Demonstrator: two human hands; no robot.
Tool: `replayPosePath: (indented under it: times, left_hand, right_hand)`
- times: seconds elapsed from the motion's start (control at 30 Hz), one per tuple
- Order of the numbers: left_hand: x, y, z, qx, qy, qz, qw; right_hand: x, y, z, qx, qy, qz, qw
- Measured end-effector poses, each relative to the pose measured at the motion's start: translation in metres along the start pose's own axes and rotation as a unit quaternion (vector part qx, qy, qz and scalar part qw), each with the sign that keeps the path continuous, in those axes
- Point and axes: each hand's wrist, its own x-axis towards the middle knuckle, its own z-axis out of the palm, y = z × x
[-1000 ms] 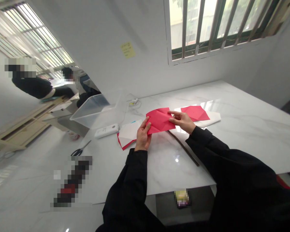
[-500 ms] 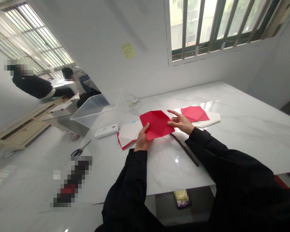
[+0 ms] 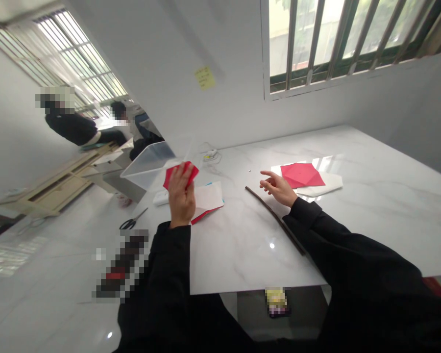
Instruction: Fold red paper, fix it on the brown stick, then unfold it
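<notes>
My left hand [image 3: 182, 203], its back towards me, grips a folded red paper [image 3: 193, 171] over the left part of the table. The palm side and part of the paper are hidden behind the fingers. Below and to its right lies white paper [image 3: 211, 196] with red paper under it. My right hand [image 3: 279, 189] hovers with fingers apart and nothing in them. Just left of it a thin dark stick [image 3: 274, 214] lies slantwise. Beyond its fingers are another folded red paper [image 3: 303, 175] and a white sheet [image 3: 332, 183] beneath it.
A clear plastic bin [image 3: 147, 166] stands at the table's left end, with a white device [image 3: 160, 198] near it. Scissors [image 3: 132, 220] appear further left. A small white device with a cord [image 3: 210, 155] lies by the wall. Two people are in the left background.
My left hand has carried the red paper left, away from my right hand, turning its back towards me. My right hand has let go of the paper. The view has shifted slightly.
</notes>
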Motion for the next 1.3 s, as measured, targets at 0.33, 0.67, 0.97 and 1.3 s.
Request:
replayPosePath:
  times: [0.33,0.67,0.97,1.3]
  left_hand:
    - [-0.058,-0.059,0.039,0.128,-0.334,-0.086,0.93]
    - [-0.011,0.018,0.072,0.014,-0.108,0.011,0.994]
    - [-0.03,0.057,0.153,0.042,-0.089,-0.123,0.988]
    - [-0.028,0.039,0.141,0.044,-0.049,-0.143,0.988]
  right_hand:
    - [-0.003,0.002,-0.01,-0.137,0.032,-0.054,0.989]
    - [-0.005,-0.002,0.002,-0.169,0.0,-0.063,0.984]
    - [-0.004,0.001,-0.003,-0.176,0.006,-0.073,0.982]
    - [-0.133,-0.104,0.023,-0.04,-0.276,-0.113,0.954]
